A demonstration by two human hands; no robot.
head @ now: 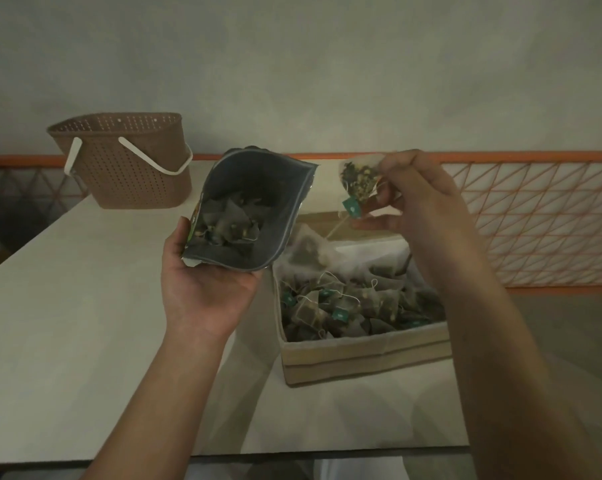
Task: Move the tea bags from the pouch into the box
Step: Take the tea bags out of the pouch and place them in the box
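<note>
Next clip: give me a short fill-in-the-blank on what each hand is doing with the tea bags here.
1. The left hand holds the open ____, with tea bags inside it.
2. The right hand pinches one tea bag above the ____.
3. The small tag hanging under that tea bag is ____ in colour.
4. The brown basket on the table has ____ handles.

Missing words: pouch; box; green; white

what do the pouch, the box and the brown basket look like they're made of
Pouch: probably foil-lined plastic film; dull grey inside, creased flexible walls.
Box: seems fabric-covered, beige with a woven look and a stripe; the core is hidden.
Basket: likely moulded plastic; even rows of punched holes, white handles.
</note>
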